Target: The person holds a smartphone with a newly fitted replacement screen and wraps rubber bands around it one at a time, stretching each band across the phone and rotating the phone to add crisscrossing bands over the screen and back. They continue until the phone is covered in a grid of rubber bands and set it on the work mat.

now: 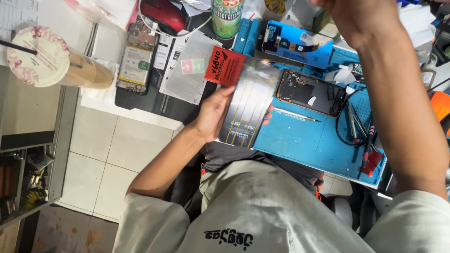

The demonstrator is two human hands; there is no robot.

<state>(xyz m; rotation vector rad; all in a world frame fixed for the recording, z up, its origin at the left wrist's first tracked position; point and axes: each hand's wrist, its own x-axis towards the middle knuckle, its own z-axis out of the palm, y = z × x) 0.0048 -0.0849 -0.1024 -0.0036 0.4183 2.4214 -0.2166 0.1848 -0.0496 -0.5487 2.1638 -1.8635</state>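
A phone repair workshop: opened phones [311,92] on a blue work mat [309,140], tweezers [352,122], cleaner spray can [226,18].

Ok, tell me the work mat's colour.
Blue: the mat, clearest in the head view.

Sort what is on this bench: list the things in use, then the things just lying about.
In use:
- left hand gripping the flat glossy packet with a red label
- right hand, raised at the top edge

Lying about:
- opened black phone with orange rim
- blue work mat
- lidded paper drink cup
- green spray can
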